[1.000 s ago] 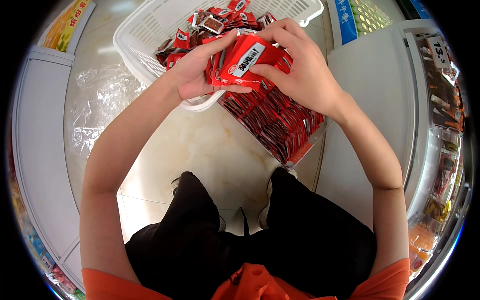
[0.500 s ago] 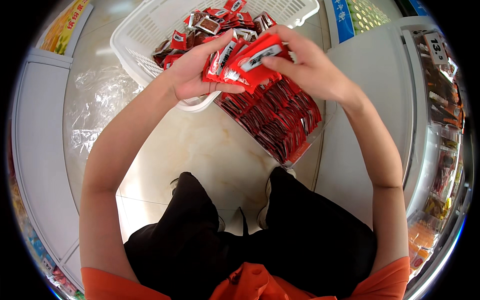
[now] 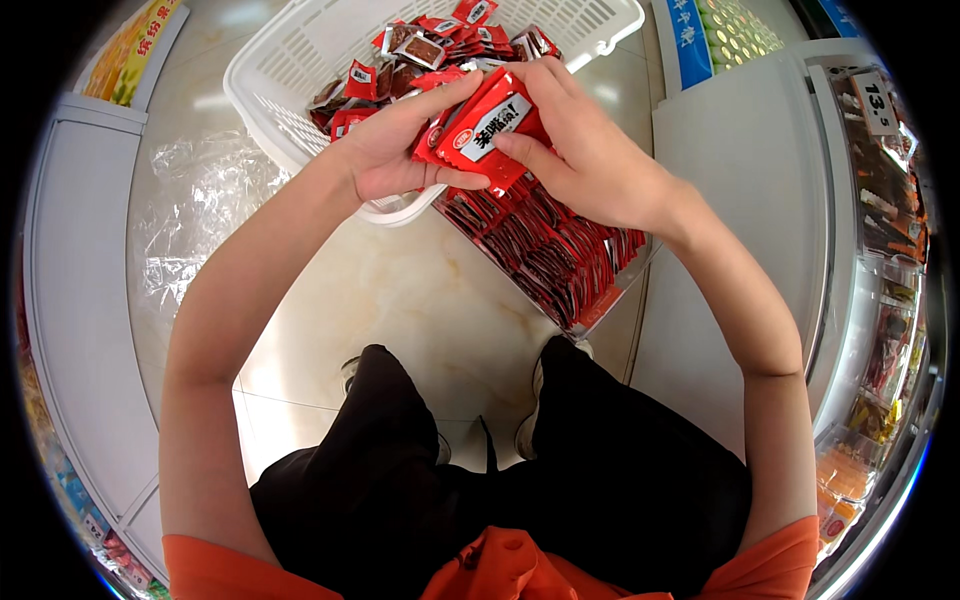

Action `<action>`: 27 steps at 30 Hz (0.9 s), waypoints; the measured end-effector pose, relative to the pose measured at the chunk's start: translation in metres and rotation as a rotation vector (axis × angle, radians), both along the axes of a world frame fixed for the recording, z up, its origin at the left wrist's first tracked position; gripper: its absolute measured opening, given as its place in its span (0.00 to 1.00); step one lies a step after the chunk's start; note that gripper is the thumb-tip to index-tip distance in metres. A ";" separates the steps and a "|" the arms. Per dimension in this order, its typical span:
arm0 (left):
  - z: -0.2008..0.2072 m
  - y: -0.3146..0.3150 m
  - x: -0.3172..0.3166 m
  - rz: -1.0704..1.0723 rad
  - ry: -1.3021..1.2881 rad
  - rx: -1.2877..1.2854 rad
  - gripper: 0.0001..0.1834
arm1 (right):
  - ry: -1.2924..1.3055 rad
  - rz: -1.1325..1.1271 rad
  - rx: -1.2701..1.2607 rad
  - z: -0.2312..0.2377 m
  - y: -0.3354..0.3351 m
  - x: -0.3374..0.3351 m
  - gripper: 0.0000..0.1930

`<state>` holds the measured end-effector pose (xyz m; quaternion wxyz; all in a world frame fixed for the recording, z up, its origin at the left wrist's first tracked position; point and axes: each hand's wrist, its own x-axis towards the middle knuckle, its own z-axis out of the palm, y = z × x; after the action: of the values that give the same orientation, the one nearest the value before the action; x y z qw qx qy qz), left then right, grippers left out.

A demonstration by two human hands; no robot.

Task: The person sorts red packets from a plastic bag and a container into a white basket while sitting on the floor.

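My left hand (image 3: pixel 395 150) is wrapped round a small stack of red snack packets (image 3: pixel 490 135), thumb along the top edge and fingers beneath. On the other side, my right hand (image 3: pixel 590 150) grips the front packet, its thumb lying across the pale label. Beyond the hands, a white plastic basket (image 3: pixel 268 105) holds a loose heap of red and brown packets (image 3: pixel 425 48). Below my right hand stands a shallow clear box (image 3: pixel 600 318) with rows of upright red packets (image 3: pixel 550 245). My wrists partly hide the basket's near rim and the box's far end.
Crumpled clear plastic wrap (image 3: pixel 200 215) lies on the tiled floor left of the basket. A white cabinet (image 3: pixel 80 250) borders the left side; a grey-white counter (image 3: pixel 735 260) and shelves of packaged food (image 3: pixel 885 330) line the right. My black-trousered knees (image 3: pixel 620 430) are close below.
My right hand has moved left and brought its packet against the stack in my left hand. The packet now lies flatter, label facing up. My left hand is nearly unmoved.
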<state>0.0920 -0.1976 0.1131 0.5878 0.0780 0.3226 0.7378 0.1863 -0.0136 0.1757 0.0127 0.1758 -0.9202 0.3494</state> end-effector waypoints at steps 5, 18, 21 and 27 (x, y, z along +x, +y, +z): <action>0.009 0.004 0.007 0.103 -0.057 -0.099 0.25 | 0.199 0.013 0.126 -0.001 -0.005 0.001 0.23; -0.002 -0.003 0.007 0.043 0.262 -0.166 0.36 | -0.088 0.054 0.008 0.003 -0.014 -0.003 0.19; 0.006 0.000 0.009 0.059 0.168 -0.126 0.36 | -0.191 0.001 -0.146 0.003 -0.009 -0.007 0.18; 0.008 -0.001 0.006 -0.063 0.277 -0.131 0.32 | -0.168 0.092 -0.036 0.024 0.005 -0.013 0.15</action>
<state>0.0979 -0.1988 0.1211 0.5645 0.1505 0.4456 0.6783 0.1734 -0.0089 0.1994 -0.0773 0.1876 -0.9026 0.3798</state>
